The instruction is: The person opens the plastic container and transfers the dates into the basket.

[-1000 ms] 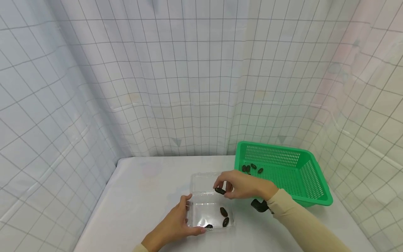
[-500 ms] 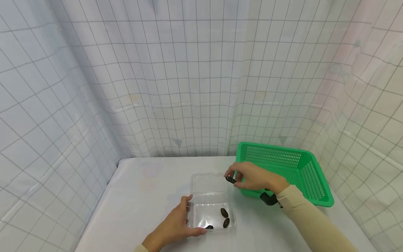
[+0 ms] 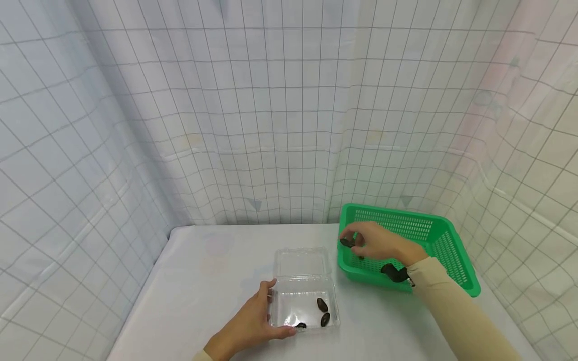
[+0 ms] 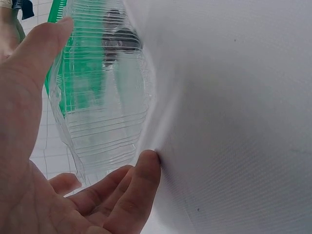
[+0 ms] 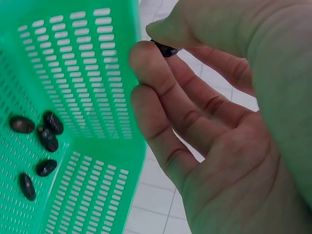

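Note:
My left hand [image 3: 250, 321] grips the near left side of a clear plastic clamshell box [image 3: 289, 308], thumb along the front edge and fingers at the left wall. Its lid [image 3: 300, 261] lies folded back. Inside the box are a few dark oval, date-like pieces, two at the right [image 3: 322, 305] and one by my thumb [image 3: 300, 326]. Over the left rim of the green basket [image 3: 458, 250], my right hand [image 3: 377, 241] pinches another dark oval piece [image 3: 346, 242] between thumb and fingers. The right wrist view shows only part of that held piece [image 5: 166, 49].
Several similar dark pieces [image 5: 47, 139] lie on the basket's slotted floor; my right hand hides most of them in the head view. A white cloth [image 3: 203, 281] covers the table. Grid-patterned white curtains [image 3: 280, 125] stand behind and at both sides.
My right hand has moved right and away from me, from above the box to the basket's left rim, still pinching the dark piece. The left hand and the box have stayed put.

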Demonstrator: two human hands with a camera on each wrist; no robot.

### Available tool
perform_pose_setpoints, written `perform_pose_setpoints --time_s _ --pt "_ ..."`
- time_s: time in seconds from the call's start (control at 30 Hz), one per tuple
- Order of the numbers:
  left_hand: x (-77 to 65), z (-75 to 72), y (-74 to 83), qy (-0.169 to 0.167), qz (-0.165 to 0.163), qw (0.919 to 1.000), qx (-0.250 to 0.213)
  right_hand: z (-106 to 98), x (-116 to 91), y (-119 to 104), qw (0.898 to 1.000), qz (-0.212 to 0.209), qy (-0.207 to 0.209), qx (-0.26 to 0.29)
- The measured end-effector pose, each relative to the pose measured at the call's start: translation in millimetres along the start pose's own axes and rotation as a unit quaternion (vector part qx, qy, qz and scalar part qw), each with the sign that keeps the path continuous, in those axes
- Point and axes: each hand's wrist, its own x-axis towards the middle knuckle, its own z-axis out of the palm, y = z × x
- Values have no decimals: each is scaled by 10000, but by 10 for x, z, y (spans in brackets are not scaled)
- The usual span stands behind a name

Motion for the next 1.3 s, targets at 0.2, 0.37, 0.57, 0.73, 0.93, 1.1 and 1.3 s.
perform_pose_setpoints --time_s 0.2,0.37,0.57,0.73,0.93,1.1,1.3 --pt "2 -11 12 -12 0 10000 -1 -45 21 106 9999 147 12 -65" --pt "1 -8 4 -24 -24 10000 12 -77 13 199 9992 318 -23 -229" --pt "-7 -1 11 -48 -88 9999 54 -105 12 326 9981 557 -108 -249" --pt "-10 -3 17 -42 -94 9999 40 -134 13 378 9977 605 -29 -316" --pt "-17 1 14 -29 -98 9999 -10 -147 -10 399 9956 777 122 -504" --pt "-18 3 10 -22 -79 10000 -24 -134 -21 413 9936 978 140 -548" --pt "-20 -4 14 -13 -75 10000 35 -111 -31 373 9937 1001 162 -473"
